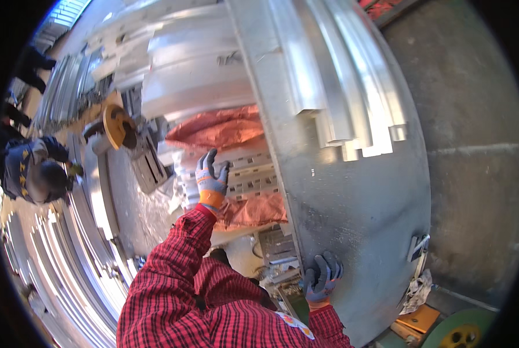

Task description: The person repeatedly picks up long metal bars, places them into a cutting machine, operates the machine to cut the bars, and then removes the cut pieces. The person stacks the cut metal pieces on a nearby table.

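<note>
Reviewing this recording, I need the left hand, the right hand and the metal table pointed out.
Left hand (212, 178): head view, middle of the gloved hand.
Right hand (323, 278): head view, middle of the gloved hand.
Metal table (363, 211): head view, bare top.

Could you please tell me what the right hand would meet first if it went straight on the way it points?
Across the grey tabletop, the right hand would probably meet the near ends of the silver metal profiles first, though depth is unclear.

We get glare on metal profiles (306, 69) ahead of the right fingers (332, 264), blurred panels (195, 81) beyond the left fingers (209, 159), and edges bending toward a black rim.
</note>
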Tool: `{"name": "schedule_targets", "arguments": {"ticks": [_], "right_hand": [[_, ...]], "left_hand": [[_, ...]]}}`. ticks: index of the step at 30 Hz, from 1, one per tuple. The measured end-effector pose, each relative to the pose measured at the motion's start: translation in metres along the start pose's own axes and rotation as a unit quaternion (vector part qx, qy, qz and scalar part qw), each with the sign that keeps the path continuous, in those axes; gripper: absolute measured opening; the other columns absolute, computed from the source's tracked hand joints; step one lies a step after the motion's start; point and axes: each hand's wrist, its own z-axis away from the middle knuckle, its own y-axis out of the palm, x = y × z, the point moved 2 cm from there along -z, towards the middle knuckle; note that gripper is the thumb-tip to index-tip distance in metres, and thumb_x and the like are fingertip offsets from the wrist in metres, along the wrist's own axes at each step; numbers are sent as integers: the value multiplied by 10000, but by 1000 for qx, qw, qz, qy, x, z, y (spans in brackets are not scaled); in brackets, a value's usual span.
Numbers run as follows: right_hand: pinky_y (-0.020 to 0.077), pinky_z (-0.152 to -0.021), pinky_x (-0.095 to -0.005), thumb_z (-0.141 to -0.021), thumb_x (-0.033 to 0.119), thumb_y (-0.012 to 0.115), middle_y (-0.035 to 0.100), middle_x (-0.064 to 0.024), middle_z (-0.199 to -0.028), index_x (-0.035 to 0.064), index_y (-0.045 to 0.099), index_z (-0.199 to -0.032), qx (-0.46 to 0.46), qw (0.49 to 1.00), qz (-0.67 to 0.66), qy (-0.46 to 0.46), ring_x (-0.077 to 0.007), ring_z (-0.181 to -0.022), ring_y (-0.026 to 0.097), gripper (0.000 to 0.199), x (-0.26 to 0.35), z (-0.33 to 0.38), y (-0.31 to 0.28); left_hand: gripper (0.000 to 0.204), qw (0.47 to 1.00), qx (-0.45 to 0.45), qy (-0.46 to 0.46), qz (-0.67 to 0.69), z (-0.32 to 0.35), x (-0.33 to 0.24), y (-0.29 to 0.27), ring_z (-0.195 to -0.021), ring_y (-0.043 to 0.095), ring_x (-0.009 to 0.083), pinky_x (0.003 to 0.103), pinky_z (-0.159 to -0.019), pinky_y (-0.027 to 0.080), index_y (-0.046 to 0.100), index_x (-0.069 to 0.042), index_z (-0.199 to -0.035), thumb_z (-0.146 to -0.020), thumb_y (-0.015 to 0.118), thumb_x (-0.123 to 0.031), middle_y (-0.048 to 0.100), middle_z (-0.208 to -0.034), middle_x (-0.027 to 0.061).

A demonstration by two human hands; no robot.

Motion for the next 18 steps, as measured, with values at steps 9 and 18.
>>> {"name": "schedule_targets", "arguments": {"ticks": [9, 18], "right_hand": [[416, -999, -526, -824, 142, 670, 608, -171, -1210, 65, 626, -1158, -74, 996, -41, 2, -407, -1142, 552, 346, 4, -7, -6], [402, -1017, -544, -787, 166, 712, 601, -170, -1234, 84, 624, -1181, -79, 996, -29, 25, -421, -1178, 532, 412, -12, 21, 13]], "left_hand": [[1024, 947, 113, 285, -96, -57, -271, 65, -1329, 460, 415, 449, -1090, 403, 385, -80, -1488, -644, 906, -334, 375, -1501, 228], [895, 936, 223, 257, -85, -64, -270, 96, -1402, 369, 442, 457, -1134, 388, 462, -165, -1468, -683, 882, -250, 232, -1587, 254]]}}
